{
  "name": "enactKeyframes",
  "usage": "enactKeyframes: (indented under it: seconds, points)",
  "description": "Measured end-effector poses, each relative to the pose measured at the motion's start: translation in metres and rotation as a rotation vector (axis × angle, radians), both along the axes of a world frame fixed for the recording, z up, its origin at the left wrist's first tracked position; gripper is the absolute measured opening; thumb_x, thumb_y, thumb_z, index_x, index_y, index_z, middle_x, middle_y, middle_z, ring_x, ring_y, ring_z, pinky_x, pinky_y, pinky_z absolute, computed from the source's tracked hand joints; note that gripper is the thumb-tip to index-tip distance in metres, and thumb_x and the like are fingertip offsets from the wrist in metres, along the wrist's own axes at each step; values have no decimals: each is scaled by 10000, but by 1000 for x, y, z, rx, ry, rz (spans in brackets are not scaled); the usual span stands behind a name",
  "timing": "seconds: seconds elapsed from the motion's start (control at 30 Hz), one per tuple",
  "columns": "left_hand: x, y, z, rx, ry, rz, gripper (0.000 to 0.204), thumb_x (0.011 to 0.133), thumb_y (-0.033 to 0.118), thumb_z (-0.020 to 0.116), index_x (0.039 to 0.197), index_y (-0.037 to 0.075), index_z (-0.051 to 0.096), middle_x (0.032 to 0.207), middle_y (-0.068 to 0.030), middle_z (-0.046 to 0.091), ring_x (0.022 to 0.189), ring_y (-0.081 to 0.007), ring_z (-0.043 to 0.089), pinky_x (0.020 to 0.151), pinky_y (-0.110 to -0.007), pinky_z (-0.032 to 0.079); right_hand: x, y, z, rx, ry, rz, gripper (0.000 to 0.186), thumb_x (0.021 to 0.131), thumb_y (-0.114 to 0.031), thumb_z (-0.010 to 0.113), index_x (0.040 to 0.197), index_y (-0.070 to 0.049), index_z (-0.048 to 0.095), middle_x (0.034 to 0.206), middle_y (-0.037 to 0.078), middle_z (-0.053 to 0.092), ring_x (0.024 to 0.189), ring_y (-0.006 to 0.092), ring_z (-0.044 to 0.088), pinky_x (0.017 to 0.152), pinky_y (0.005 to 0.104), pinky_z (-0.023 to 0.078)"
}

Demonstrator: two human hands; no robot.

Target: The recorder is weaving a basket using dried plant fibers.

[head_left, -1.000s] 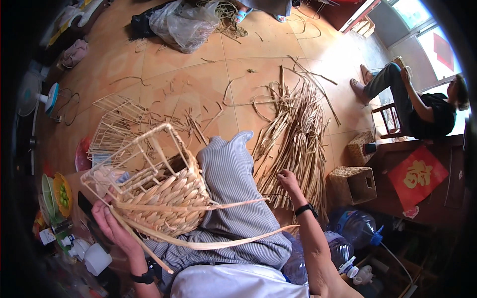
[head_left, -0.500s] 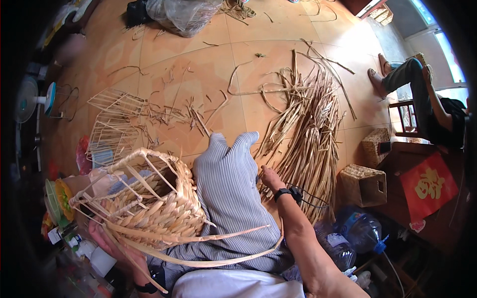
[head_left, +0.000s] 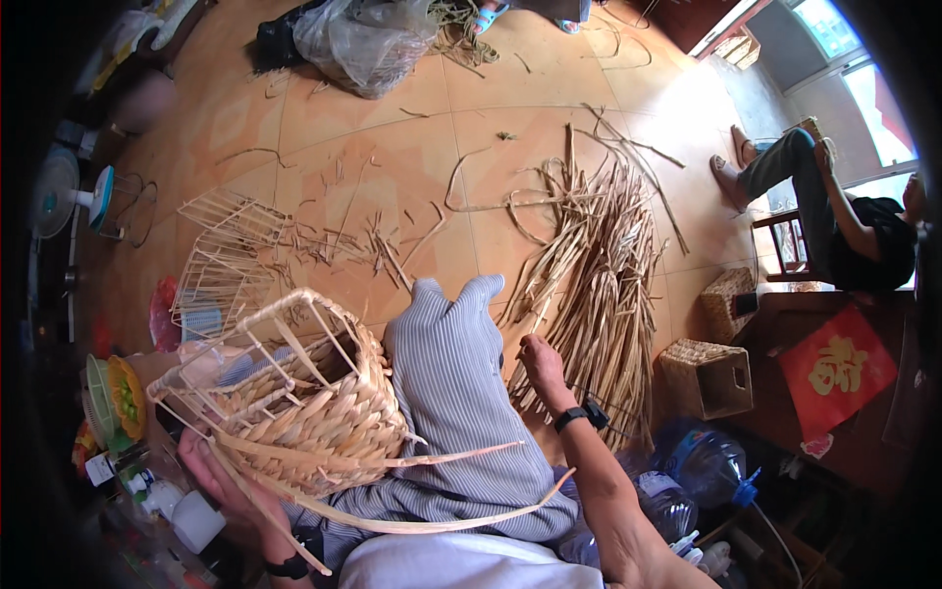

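A half-woven basket of thick, braided straw on a thin frame rests tilted over my left thigh. Bare frame rods show on its left side, and long flat straw strands trail from it across my lap. My left hand is closed around the basket's lower left frame edge, its fingers partly hidden. To the right of my knee, my right hand is closed at the near left side of a large bundle of dried straw stalks. What it grips, if anything, is too small to make out.
Wire basket frames stand on the floor at left, with straw scraps beside them. A woven basket and large plastic bottles are at right. A seated person is at far right; a plastic bag lies ahead.
The view has tilted slightly, so feet in blue sandals show at the far edge. My right hand stays closed beside the straw bundle with little movement. My left hand keeps hold of the basket.
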State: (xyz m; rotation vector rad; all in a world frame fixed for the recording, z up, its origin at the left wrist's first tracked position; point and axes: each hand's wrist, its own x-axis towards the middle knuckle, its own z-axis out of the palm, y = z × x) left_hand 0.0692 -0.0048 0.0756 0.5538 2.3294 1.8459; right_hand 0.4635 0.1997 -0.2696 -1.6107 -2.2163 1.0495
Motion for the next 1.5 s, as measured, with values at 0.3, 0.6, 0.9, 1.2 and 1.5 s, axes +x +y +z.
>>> enactKeyframes:
  seconds: [0.3,0.6,0.9,1.2,1.5]
  points:
    - [-12,-4,-7,62,117,-193,287,1153,201,403,1287,3,561,1329,-159,653,1278,-247,597,1177,-413,393,12,41,148,-17,844,-485,165,1003,-3,714,1153,-69,699,1032,-28,610,876,71,585,788,226,500]
    - [-27,-13,-2,3,100,-342,223,1143,150,437,1261,14,569,1245,-119,667,1206,-203,595,1151,-365,387,28,82,318,221,1195,-392,105,1088,-127,645,1164,-63,676,1122,68,724,1108,192,708,980,362,575]
    - [-45,-1,16,-2,52,-592,172,1033,-79,556,1130,-12,680,1144,-102,767,1145,-189,715,1025,-301,531,-66,26,412,205,1096,-118,286,1113,-218,612,1290,7,620,916,41,654,781,131,599,743,270,473]
    - [-67,2,25,-132,83,-661,79,966,-47,703,1030,-7,729,1059,-82,821,1043,-172,771,950,-314,601,-216,-65,451,375,468,513,316,909,12,775,1208,-35,682,890,111,648,730,283,691,649,369,565]
    - [-56,0,24,-85,120,-615,208,988,72,711,1196,57,701,1060,-81,803,1034,-221,780,833,-345,594,-283,-73,453,655,115,711,103,950,-134,684,993,-43,665,936,143,629,955,360,663,706,474,548]
